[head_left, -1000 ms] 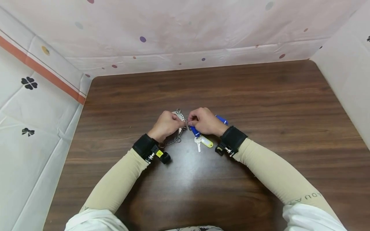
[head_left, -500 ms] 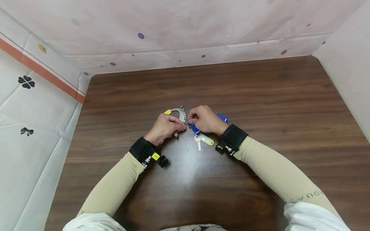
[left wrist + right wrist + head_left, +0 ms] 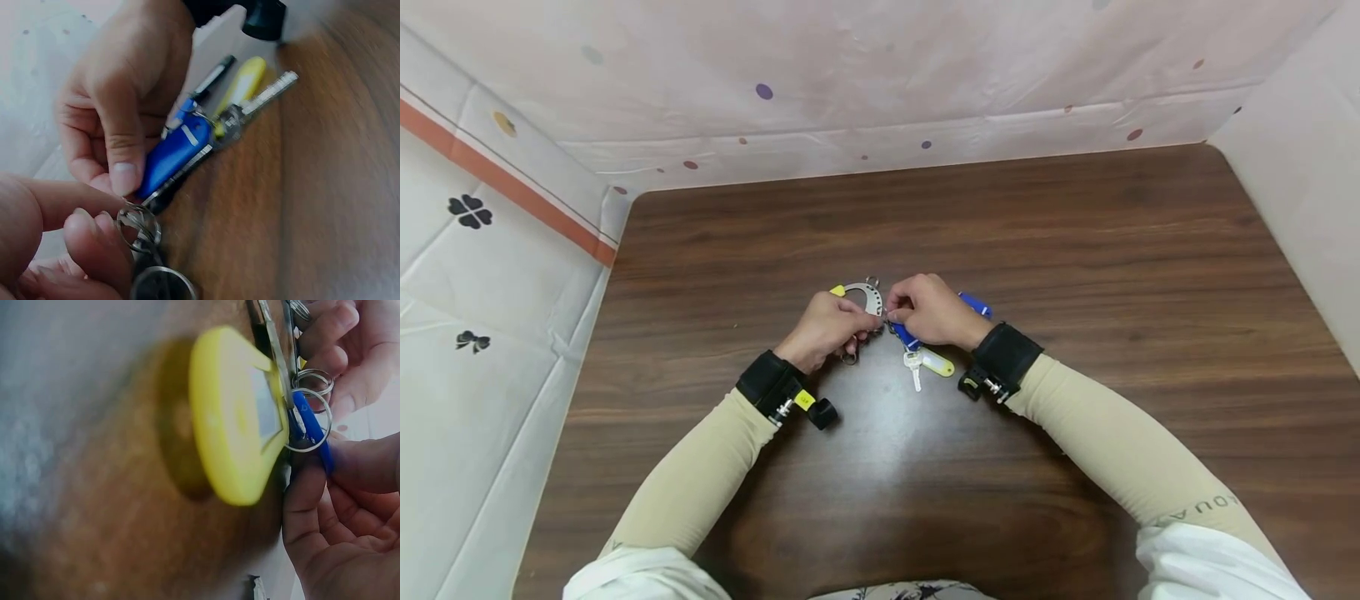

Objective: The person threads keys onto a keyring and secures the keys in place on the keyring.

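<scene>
- The blue tag (image 3: 906,337) is near the middle of the table (image 3: 1045,225), its long axis slanting from the right fingertips down and to the right in the head view
- Beyond its lower end, the key (image 3: 913,360) points its blade towards the person
- The yellow tag (image 3: 937,364), just beside the key, also has its long axis running down to the right
- The curved metal piece (image 3: 872,300) bulges up and to the right, its hollow facing the left hand (image 3: 829,329)
- The left hand grips its edge, thumb and fingers curled close together
- The right hand (image 3: 937,312) pinches the blue tag by its upper end, thumb and fingers narrow
- Counted by the right hand: one key, one yellow tag and two blue ones, the second blue tag (image 3: 975,304) partly hidden behind the hand
- At the metal piece: one yellow tab (image 3: 837,291), partly covered
- Wristbands: two, black, one per arm
</scene>
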Demonstrator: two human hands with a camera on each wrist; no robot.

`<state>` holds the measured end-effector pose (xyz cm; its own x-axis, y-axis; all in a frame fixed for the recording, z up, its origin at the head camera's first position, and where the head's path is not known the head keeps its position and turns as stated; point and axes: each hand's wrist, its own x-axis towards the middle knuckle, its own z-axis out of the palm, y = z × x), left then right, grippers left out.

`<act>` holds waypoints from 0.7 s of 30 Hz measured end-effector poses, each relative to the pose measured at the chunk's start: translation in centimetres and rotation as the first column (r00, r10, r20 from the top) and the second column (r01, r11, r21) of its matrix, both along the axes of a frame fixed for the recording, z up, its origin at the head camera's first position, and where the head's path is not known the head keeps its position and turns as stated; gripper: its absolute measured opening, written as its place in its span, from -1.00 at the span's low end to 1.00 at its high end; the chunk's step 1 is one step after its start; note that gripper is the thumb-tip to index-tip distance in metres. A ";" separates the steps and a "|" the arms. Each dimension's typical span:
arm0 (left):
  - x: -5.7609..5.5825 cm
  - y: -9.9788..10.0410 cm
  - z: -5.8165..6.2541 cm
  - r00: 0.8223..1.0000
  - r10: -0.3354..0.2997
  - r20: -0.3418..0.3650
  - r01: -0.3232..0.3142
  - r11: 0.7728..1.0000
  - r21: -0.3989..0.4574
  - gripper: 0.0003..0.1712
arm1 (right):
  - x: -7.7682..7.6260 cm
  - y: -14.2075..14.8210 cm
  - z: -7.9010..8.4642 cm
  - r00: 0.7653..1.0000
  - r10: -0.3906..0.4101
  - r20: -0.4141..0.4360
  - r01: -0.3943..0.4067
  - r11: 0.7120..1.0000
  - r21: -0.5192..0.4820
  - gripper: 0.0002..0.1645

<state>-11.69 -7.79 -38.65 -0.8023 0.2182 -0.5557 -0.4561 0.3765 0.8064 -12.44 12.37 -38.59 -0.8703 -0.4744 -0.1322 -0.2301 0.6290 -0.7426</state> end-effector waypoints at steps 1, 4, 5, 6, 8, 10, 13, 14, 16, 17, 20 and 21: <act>-0.1 0.0 0.1 1.000 0.001 0.010 -0.001 1.000 -0.001 -0.85 | 0.0 0.0 0.0 1.000 -0.001 0.000 0.001 1.000 0.001 -0.87; -0.3 -0.1 0.3 0.999 -0.004 0.034 0.004 1.000 -0.001 -0.91 | 0.0 0.0 -0.1 1.000 -0.005 0.001 0.005 1.000 0.002 -0.87; -0.3 -0.1 0.4 0.999 -0.006 0.042 0.005 1.000 0.002 -0.93 | 0.0 0.1 -0.2 1.000 -0.004 -0.002 0.004 1.000 0.006 -0.87; -0.3 -0.1 0.4 0.999 -0.007 0.050 0.006 1.000 0.005 -0.94 | 0.0 0.1 -0.2 1.000 -0.004 -0.003 0.004 1.000 0.009 -0.87; -0.3 -0.2 0.3 0.998 -0.011 0.064 0.010 1.000 0.017 -0.94 | 0.1 0.1 -0.2 1.000 -0.001 -0.006 0.001 1.000 0.013 -0.87; -0.3 -0.3 0.3 0.997 -0.018 0.069 0.017 1.000 0.026 -0.94 | 0.1 0.1 -0.3 1.000 0.000 -0.008 0.000 1.000 0.011 -0.87; -0.3 -0.3 0.1 0.997 -0.053 0.050 0.051 0.998 0.026 -0.98 | 0.1 0.2 -0.3 1.000 -0.005 -0.013 0.005 1.000 0.000 -0.87; -0.3 -0.3 0.1 0.997 -0.065 0.043 0.064 0.998 0.025 -0.95 | 0.1 0.2 -0.3 1.000 -0.007 -0.016 0.007 1.000 -0.003 -0.87; -0.3 -0.3 0.2 0.995 -0.092 0.037 0.092 0.996 0.019 -0.90 | 0.0 0.2 -0.3 1.000 -0.007 -0.021 0.007 1.000 -0.004 -0.87; -0.4 -0.3 0.2 0.994 -0.105 0.036 0.105 0.994 0.015 -0.87 | 0.0 0.2 -0.3 1.000 -0.007 -0.024 0.007 1.000 -0.003 -0.87; -0.5 -0.4 0.2 0.991 -0.127 0.048 0.127 0.992 0.005 -0.90 | 0.1 0.2 -0.3 0.999 -0.006 -0.031 0.006 1.000 0.003 -0.87; -0.5 -0.4 0.2 0.990 -0.129 0.054 0.129 0.992 0.003 -0.91 | 0.1 0.2 -0.3 0.999 -0.005 -0.035 0.005 1.000 0.004 -0.87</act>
